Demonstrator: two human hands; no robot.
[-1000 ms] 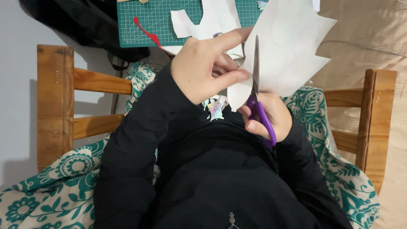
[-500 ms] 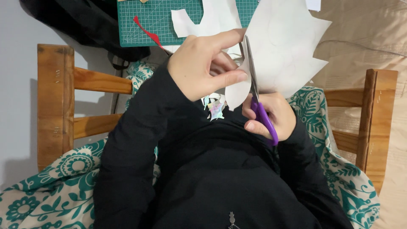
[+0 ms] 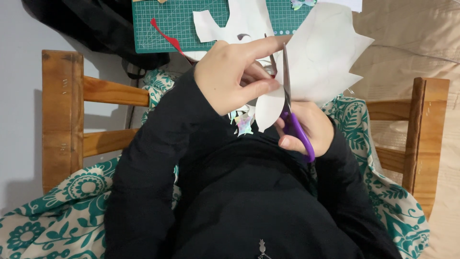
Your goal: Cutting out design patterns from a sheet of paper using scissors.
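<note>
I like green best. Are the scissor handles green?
No, the scissors in the right hand have purple handles, and they are cutting white paper held by the left hand.

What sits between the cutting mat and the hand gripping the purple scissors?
In the head view, the white paper sheet lies between the green cutting mat and the right hand, with the scissors cutting it.

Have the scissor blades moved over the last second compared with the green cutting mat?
Yes. The scissors in the right hand have opened slightly, and their tips now sit a little lower against the edge of the green cutting mat, on the white paper.
</note>
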